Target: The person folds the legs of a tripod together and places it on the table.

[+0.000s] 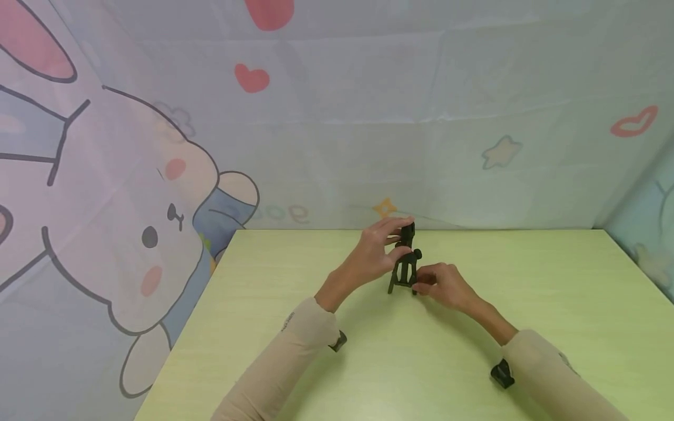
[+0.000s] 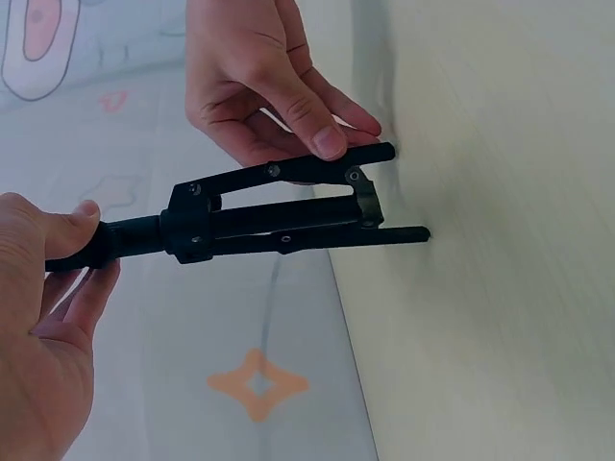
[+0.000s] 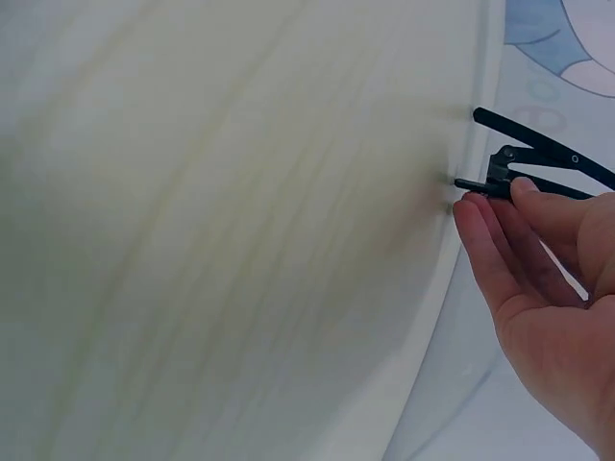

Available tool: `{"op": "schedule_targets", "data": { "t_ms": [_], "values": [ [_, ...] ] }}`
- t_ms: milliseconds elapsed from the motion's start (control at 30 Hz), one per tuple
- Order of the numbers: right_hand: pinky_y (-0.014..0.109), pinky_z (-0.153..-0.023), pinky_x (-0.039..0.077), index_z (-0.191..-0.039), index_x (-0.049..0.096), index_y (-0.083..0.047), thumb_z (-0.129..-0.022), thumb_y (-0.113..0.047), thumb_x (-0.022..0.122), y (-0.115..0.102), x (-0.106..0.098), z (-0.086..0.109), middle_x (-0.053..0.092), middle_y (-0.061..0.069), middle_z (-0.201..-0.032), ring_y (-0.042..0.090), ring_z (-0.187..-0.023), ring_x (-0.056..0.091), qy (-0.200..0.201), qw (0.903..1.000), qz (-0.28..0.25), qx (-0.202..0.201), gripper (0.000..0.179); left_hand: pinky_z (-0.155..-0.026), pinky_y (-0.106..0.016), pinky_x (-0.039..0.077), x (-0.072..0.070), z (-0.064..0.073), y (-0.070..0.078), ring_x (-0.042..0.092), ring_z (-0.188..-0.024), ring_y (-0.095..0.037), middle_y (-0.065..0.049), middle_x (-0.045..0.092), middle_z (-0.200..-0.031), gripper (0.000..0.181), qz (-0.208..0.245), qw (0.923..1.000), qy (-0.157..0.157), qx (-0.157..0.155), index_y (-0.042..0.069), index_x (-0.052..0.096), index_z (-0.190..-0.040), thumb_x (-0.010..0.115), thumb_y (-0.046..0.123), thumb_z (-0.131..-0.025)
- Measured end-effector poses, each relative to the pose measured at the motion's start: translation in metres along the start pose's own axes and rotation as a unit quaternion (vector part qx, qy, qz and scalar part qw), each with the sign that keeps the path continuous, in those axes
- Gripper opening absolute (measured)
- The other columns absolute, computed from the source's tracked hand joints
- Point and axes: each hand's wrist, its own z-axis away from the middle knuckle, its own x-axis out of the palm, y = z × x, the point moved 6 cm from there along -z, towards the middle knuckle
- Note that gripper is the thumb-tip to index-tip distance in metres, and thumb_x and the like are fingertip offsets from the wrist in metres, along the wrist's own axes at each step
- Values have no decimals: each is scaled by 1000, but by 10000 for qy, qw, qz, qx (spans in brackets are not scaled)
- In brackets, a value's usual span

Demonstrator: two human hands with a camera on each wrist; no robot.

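A small black tripod point(image 1: 404, 272) stands upright near the back of the table, its legs only slightly spread. My left hand point(image 1: 372, 250) grips its upper part, thumb on the near side and fingers round the head. In the left wrist view the hinged legs point(image 2: 288, 239) and their braces show, with the feet close to the tabletop. My right hand point(image 1: 444, 285) pinches one leg low down between thumb and fingertips. The right wrist view shows this right hand point(image 3: 548, 259) at that leg, while another leg point(image 3: 524, 132) angles away from it.
The pale yellow-green table point(image 1: 526, 280) ends at a back wall point(image 1: 337, 146) hung with a printed cloth, close behind the tripod. A large cartoon rabbit point(image 1: 131, 193) fills the cloth on the left. Black wrist mounts point(image 1: 502, 374) stick out below both sleeves.
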Motion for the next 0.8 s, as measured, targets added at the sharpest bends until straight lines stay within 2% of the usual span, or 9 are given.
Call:
{"op": "schedule_targets", "data": {
  "t_ms": [200, 433, 633, 800],
  "values": [
    [24, -67, 57, -96, 77, -6, -92, -3, 77, -1, -2, 6, 76, -1, -84, 11, -76, 72, -208, 9997, -99, -65, 5, -100, -19, 53, 1, 0, 2, 65, -120, -31, -18, 57, -144, 52, -40, 9996, -264, -72, -5, 54, -143, 66, -16, -94],
    [27, -69, 59, -102, 76, 0, -92, -2, 76, 1, -12, 12, 77, 2, -86, 15, -78, 73, -19, 10000, -15, 59, 10, -100, -22, 55, 1, 0, 2, 66, -122, -30, -16, 59, -141, 54, -75, 9992, -386, -115, -1, 55, -141, 58, -24, -92],
    [28, -72, 61, -103, 76, 0, -92, -1, 76, 2, -15, 12, 77, 3, -88, 19, -81, 74, 178, 9998, -41, 88, 11, -99, -23, 55, 1, 0, -1, 66, -123, -27, -13, 63, -138, 58, -210, 9988, -444, -89, 2, 56, -135, 48, -31, -87],
    [33, -78, 65, -104, 74, 2, -92, 4, 75, -2, -11, 11, 76, 12, -96, 27, -87, 76, 251, 9994, -229, -60, 12, -100, -28, 56, -2, 0, 4, 65, -121, -21, -13, 66, -134, 46, -354, 9988, -301, 150, 1, 59, -133, 54, -21, -92]
  ]
}}
